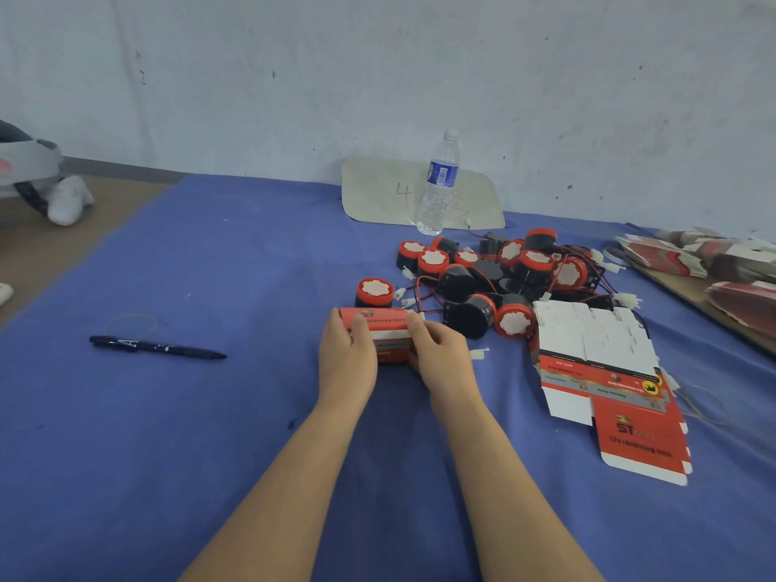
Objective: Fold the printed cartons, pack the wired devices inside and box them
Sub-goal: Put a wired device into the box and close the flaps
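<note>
Items on the blue-clothed surface (210, 413), as seen from beside the person:

1. Carton (384, 329): red, printed and folded up into a box. It sits mid-surface, directly in front of the person. Its long axis runs left to right, and the lettered red face is turned up and away.
2. Left hand (346, 363): on the carton's left end, with the fingers (360, 327) curled over the top edge, gripping it.
3. Right hand (441, 357): on the carton's right end, with the fingers (415, 329) bent round that corner, gripping it.
4. Device (375, 292): a single black drum with a red rim, white cap facing up. It is just beyond the carton; whether they touch I cannot tell.
5. Devices (504, 275): a loose heap to the right of and beyond the carton. They point every way, and their red and black wires and white plugs are tangled.
6. Flat cartons (604, 371): an unfolded stack right of the hands, near the heap. The long axis runs far to near, with the white insides at the far end and the red print at the near end.
7. More flat cartons (714, 262): fanned out on a board at the far right.
8. Pen (157, 347): black, well to the left, lying left to right with its tip to the right.
9. Band (130, 323): a thin loop just behind the pen.
10. Bottle (439, 182): clear with a blue label, upright by the wall.
11. Card (373, 191): pale, propped against the wall behind the bottle, with a red "4" on it.
</note>
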Action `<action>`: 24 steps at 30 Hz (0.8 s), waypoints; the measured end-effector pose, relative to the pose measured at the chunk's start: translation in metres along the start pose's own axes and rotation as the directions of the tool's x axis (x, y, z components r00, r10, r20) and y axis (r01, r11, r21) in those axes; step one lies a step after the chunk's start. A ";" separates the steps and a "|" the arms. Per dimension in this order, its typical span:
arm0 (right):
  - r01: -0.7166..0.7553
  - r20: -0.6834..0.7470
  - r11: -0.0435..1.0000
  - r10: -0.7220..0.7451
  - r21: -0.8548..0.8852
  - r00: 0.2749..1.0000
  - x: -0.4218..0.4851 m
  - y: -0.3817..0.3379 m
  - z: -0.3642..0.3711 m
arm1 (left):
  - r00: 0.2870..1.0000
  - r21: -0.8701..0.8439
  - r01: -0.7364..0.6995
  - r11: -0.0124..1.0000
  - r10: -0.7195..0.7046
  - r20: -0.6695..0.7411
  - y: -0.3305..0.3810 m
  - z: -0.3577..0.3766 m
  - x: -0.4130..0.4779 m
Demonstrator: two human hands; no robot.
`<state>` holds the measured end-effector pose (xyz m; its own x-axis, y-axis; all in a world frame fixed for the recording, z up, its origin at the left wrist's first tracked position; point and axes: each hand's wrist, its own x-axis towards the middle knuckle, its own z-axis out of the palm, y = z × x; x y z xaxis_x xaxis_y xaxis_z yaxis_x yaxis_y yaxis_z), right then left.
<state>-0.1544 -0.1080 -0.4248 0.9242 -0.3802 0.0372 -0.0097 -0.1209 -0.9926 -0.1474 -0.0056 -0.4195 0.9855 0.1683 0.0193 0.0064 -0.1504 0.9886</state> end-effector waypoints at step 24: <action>-0.005 -0.043 1.000 0.006 0.027 0.999 -0.003 0.003 0.006 | 1.000 0.101 -0.019 0.995 0.021 -0.015 -0.002 -0.002 -0.002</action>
<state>-0.1552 -0.1011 -0.4283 0.9067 -0.4202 0.0357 -0.0045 -0.0944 -0.9955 -0.1496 -0.0035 -0.4214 0.9828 0.1798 0.0419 0.0047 -0.2508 0.9680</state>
